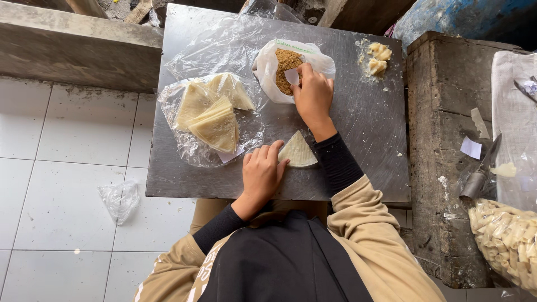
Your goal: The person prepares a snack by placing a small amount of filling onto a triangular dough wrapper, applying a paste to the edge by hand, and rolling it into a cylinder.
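- Pale square floor tiles (67, 168) below; scratched, dull grey metal bench (363, 128) above, square-edged, beside rough concrete blocks.
- One folded triangular pastry sheet (299, 151) near bench's front edge, thin, smooth, cream-coloured.
- Left hand (261, 173) flat on that triangle's left corner, fingers extended, grip loose, pressing rather than clasping.
- Right hand (313, 95) at mouth of one white plastic bag (271, 64), grip pinched on a small white scoop-like piece (291, 76) over coarse brown crumbly filling (287, 61).
- Stack of triangular sheets (215, 112) on crinkled clear plastic film (190, 145), left of hands; exact count unclear.
- Lumpy pale dough bits (377, 59) at far right corner.
- One crumpled clear bag (119, 198) on floor.
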